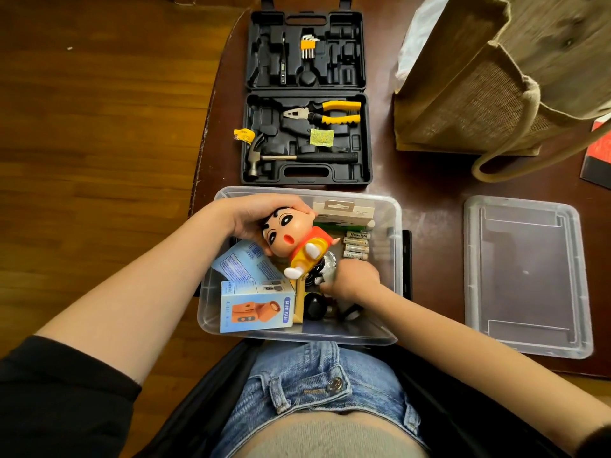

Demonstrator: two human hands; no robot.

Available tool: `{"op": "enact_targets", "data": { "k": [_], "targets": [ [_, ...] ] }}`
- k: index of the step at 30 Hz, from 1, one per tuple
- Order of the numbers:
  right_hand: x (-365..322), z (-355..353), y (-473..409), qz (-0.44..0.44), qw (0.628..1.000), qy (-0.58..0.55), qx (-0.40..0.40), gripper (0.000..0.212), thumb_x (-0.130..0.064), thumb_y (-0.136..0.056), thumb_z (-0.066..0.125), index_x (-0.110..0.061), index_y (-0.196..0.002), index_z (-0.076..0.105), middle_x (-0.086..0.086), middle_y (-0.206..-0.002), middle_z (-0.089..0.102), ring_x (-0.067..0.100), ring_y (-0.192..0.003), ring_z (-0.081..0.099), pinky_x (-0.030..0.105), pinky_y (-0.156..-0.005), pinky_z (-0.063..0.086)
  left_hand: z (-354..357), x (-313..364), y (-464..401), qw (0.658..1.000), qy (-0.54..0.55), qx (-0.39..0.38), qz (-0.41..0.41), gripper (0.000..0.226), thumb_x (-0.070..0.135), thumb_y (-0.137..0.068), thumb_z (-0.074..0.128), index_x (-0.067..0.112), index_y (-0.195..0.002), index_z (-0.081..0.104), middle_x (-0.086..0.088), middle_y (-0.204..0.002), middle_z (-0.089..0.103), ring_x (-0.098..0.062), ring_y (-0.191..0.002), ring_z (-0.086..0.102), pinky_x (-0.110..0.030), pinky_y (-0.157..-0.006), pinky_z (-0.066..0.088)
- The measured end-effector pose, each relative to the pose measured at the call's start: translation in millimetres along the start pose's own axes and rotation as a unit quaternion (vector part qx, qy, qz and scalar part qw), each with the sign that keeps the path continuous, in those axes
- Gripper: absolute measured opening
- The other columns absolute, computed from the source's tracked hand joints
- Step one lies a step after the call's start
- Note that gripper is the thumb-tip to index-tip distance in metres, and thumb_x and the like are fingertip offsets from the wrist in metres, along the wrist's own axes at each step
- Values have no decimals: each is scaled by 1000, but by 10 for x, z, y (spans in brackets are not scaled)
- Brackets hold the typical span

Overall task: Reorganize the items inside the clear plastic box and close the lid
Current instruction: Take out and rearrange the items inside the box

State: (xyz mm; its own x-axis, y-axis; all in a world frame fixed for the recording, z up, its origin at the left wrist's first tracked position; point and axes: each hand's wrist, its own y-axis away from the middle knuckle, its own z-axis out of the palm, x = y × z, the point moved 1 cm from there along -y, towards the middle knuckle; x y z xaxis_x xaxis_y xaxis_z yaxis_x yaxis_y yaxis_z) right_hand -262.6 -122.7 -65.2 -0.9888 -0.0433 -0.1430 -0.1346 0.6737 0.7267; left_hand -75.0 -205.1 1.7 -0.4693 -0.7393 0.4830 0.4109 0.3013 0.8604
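Holding the cartoon figure point(297, 241) raised within the clear box point(390, 209), freeing space beneath.
Left hand point(264, 214) fingers curl around its head; right hand point(353, 280) fingers, curled, reach dark items below, grip unclear; lid point(525, 276) lies right of the box.

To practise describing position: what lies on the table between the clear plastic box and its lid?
Nothing. In the head view, only bare dark table shows between the box and the lid, which lies flat to the box's right.
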Motion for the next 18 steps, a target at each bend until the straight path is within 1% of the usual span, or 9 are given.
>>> {"op": "enact_targets", "data": {
  "k": [4, 6, 8, 9, 11, 13, 15, 16, 18],
  "targets": [
    [93, -132, 15, -26, 998, -60, -7, 48, -59, -82, 56, -11, -85, 59, 6, -87, 65, 25, -84, 63, 30, -65, 46, 1, 5, 15, 1000, 7, 6, 1, 98, 60, -52, 73, 16, -136, 50, -28, -131, 53, -34, -98, 59, -36, -71, 47],
    [162, -215, 80, -38, 992, -116, 10, 50, -59, -82, 57, -10, -87, 61, 8, -86, 66, 24, -81, 62, 30, -63, 45, 12, 12, 28, 1000, 8, 10, 2, 98, 60, -51, 73, 16, -136, 50, -27, -132, 52, -34, -99, 58, -36, -71, 46],
    [196, -288, 161, -45, 978, -201, 32, 48, -59, -83, 56, -11, -82, 60, 6, -82, 66, 22, -76, 61, 30, -58, 42, 9, 14, 65, 1000, 10, 18, 4, 95, 59, -52, 72, 17, -135, 52, -26, -133, 51, -34, -100, 58, -37, -73, 45],
    [190, -318, 195, -47, 967, -248, 40, 48, -59, -83, 55, -12, -81, 60, 5, -80, 66, 20, -74, 61, 30, -58, 42, -3, 14, 93, 1000, 12, 20, 7, 88, 58, -56, 71, 19, -133, 54, -25, -133, 52, -35, -101, 57, -39, -75, 44],
    [149, -373, 240, -45, 942, -327, 54, 49, -59, -84, 54, -11, -83, 62, 5, -80, 66, 20, -74, 61, 32, -63, 44, -58, 14, 162, 999, 33, 8, 26, 65, 52, -68, 65, 26, -128, 60, -23, -133, 54, -36, -103, 55, -44, -81, 40],
    [105, -427, 267, -35, 913, -403, 60, 44, -55, -86, 55, -11, -83, 61, 1, -73, 63, 16, -67, 59, 30, -60, 45, -168, -2, 259, 995, 80, -17, 61, 52, 45, -76, 57, 27, -125, 63, -19, -127, 59, -32, -101, 58, -42, -85, 42],
    [69, -470, 263, -14, 869, -492, 52, 38, -52, -88, 56, -16, -74, 58, -6, -58, 57, 10, -52, 53, 22, -48, 39, -303, -36, 387, 986, 138, -37, 91, 50, 41, -80, 55, 25, -126, 62, -14, -125, 63, -27, -101, 63, -39, -86, 50],
    [49, -492, 255, -8, 848, -528, 50, 36, -50, -89, 55, -17, -73, 57, -7, -54, 55, 8, -46, 52, 20, -44, 38, -369, -60, 450, 981, 159, -42, 103, 51, 40, -80, 56, 23, -128, 61, -13, -127, 62, -28, -104, 63, -40, -88, 51],
    [-1, -537, 222, -10, 823, -565, 48, 34, -45, -93, 51, -15, -80, 58, -3, -56, 57, 7, -40, 55, 18, -40, 42, -476, -122, 561, 976, 178, -39, 120, 52, 38, -78, 59, 23, -128, 60, -14, -130, 60, -31, -109, 62, -42, -88, 54]
  ]
}}
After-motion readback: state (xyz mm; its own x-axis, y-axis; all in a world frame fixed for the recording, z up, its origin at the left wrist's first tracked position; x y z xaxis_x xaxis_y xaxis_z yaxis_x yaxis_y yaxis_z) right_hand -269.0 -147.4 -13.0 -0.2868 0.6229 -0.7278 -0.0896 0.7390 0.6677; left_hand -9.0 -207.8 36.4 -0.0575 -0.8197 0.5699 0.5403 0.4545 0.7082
